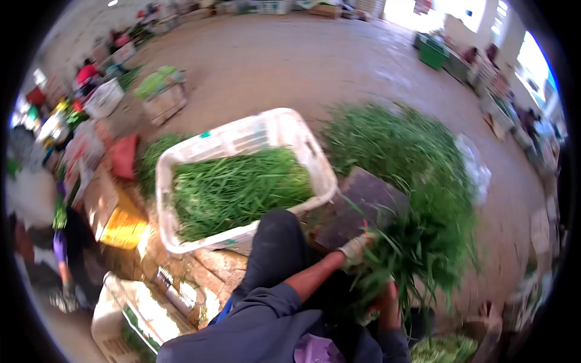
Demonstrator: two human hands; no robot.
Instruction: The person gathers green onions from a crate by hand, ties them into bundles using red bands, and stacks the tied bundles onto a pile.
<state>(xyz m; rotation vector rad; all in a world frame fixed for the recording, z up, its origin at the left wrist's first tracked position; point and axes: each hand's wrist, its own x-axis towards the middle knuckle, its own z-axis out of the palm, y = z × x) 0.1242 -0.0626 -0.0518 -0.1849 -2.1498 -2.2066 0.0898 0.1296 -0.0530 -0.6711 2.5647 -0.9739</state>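
- Crate fill: white crate (242, 138) holds a layer of cut greens (242, 184), below the rim.
- Outside crate: large loose heap (393, 142) on the floor.
- Bunch (423, 245): at both hands, beside the heap.
- Left hand (356, 250): gloved, fingers closed on the bunch.
- Right hand (385, 297): partly leaf-covered; finger state cannot be determined.

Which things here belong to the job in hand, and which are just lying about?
Likely in the job: left hand, held greens, loose pile, white crate, perhaps dark board.

Likely just lying about: plastic bag, yellow box, green bin.
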